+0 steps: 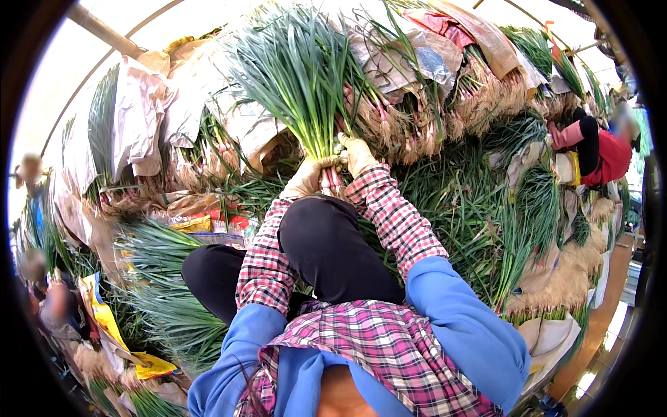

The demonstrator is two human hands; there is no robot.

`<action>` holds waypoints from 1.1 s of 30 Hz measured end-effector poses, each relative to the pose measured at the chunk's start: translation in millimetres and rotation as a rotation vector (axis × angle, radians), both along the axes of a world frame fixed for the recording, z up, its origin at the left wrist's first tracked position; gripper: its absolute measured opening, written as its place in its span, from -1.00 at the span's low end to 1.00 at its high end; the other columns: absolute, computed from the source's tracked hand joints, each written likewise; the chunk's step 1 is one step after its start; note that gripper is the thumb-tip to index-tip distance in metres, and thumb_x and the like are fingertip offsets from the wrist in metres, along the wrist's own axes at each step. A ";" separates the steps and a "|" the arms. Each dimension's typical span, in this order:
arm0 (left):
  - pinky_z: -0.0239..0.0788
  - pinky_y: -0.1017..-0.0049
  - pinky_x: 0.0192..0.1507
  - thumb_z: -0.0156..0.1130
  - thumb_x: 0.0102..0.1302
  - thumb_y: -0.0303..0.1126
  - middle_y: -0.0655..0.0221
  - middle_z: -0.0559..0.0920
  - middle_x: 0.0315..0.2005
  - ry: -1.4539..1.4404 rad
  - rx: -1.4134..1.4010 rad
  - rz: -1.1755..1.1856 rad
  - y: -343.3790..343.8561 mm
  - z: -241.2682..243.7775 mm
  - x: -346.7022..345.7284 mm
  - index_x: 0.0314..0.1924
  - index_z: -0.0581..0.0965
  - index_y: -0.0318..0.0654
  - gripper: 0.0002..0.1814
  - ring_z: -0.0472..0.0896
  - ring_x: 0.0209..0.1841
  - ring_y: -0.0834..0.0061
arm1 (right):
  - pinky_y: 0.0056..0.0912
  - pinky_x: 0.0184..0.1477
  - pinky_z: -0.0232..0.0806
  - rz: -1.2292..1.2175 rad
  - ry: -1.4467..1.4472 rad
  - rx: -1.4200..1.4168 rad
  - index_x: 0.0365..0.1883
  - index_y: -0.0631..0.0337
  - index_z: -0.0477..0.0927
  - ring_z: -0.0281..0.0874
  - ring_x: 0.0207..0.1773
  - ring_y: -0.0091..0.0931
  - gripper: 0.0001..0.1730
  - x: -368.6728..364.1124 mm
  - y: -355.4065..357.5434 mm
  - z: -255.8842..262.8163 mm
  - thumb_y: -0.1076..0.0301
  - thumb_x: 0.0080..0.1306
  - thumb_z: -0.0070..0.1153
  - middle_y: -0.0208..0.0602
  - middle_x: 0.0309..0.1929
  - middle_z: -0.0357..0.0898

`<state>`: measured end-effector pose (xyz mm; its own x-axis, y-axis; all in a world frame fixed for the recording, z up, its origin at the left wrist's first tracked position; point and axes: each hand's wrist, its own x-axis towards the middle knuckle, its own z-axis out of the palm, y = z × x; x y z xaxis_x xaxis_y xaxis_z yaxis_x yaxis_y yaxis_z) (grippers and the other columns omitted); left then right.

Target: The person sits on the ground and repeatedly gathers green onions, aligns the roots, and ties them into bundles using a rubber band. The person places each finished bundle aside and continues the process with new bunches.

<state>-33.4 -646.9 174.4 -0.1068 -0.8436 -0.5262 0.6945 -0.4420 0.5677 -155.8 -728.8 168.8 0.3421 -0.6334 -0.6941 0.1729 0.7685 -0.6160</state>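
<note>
A large bunch of green garlic plants (312, 94) stands fanned upward before me, its long leaves spreading away and its pinkish stem ends pointing down at my raised knee. My left hand (306, 176), in a pale glove, is wrapped around the lower stems from the left. On the right side of the same bunch, my right hand (358, 154), also gloved, closes on the stems with its fingers at their edge. The pink bulb ends (329, 180) show below and between my hands. Part of the fingers is hidden by the stems.
A stack of green garlic with dry roots (417, 125), partly draped in woven sacks (140, 114), rises ahead. Loose leaves (448, 198) litter the ground on my right. More bunches (172, 292) lie at my left. A person in red (604, 151) sits at right; other people are at far left.
</note>
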 end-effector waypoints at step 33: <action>0.54 0.47 -0.56 0.25 0.26 -0.52 0.29 0.61 -0.56 -0.165 0.014 0.017 -44.6 46.3 -4.4 -0.23 0.54 -0.50 -0.84 0.60 -0.60 0.42 | -0.42 -0.05 0.43 0.773 0.708 -0.945 -0.14 0.10 0.58 0.60 -0.11 -0.38 -0.76 -56.0 -2.2 57.1 0.24 0.26 0.19 -0.36 -0.13 0.61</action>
<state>-37.7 -691.5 220.7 -0.0031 -0.8369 -0.5474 0.5998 -0.4395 0.6686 -211.8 -731.0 225.8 0.5753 -0.7656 -0.2881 -0.6554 -0.2207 -0.7224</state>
